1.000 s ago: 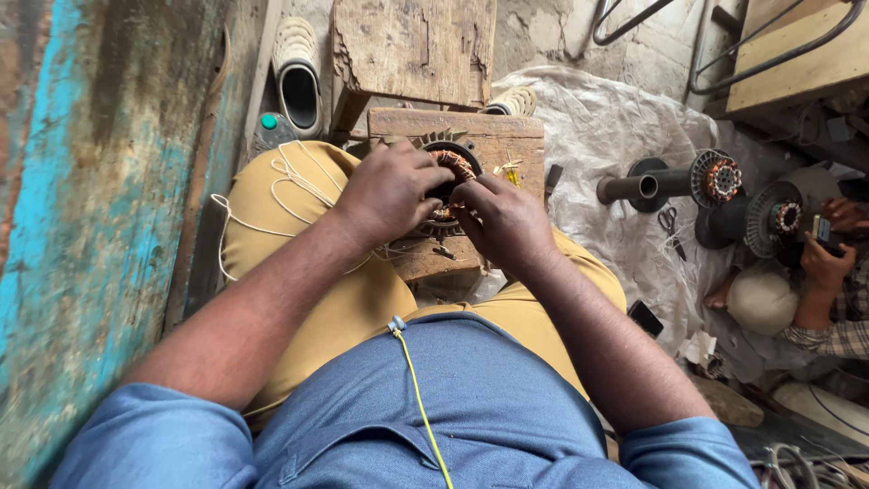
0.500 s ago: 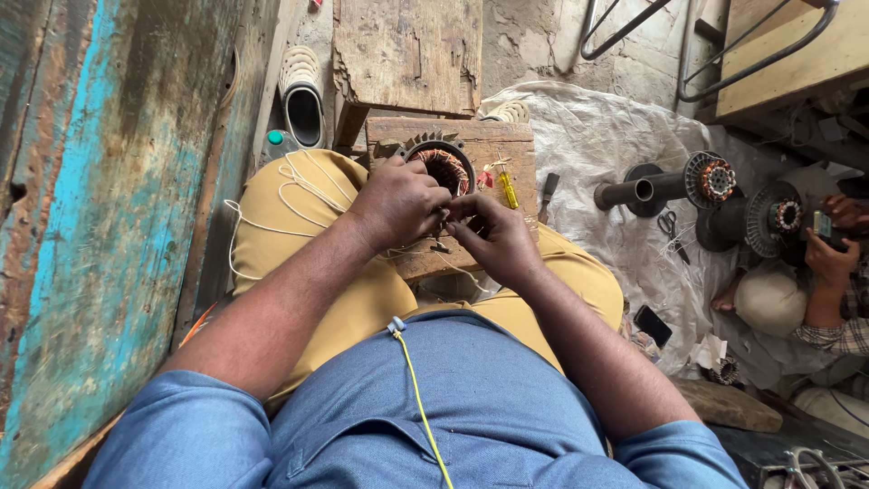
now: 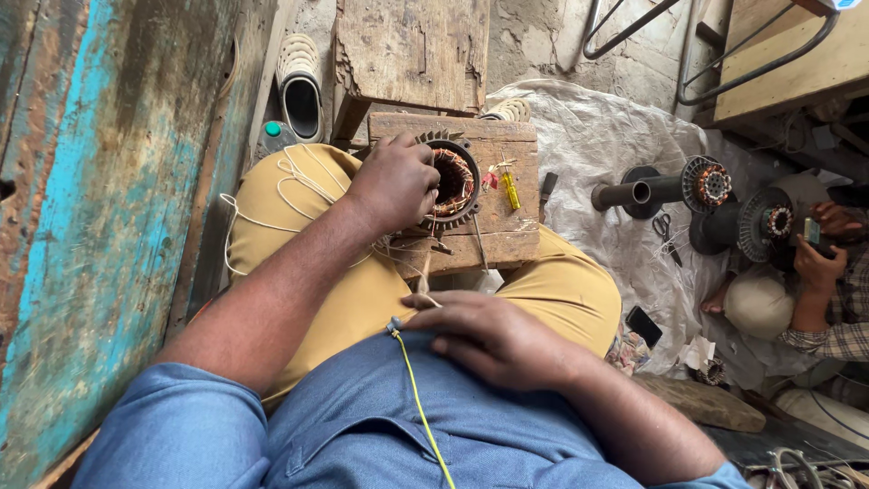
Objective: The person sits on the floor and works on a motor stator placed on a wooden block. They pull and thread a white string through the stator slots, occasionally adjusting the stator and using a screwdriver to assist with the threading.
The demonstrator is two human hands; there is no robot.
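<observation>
- The left hand curls closed over the rim of a finned motor stator standing on a worn wooden block.
- The right hand rests against the blue shirt, pinching a thin wire.

The person wears a blue cotton shirt with short sleeves and mustard-yellow trousers. Both forearms are bare. A thin yellow-green cord hangs down the front of the shirt.
</observation>
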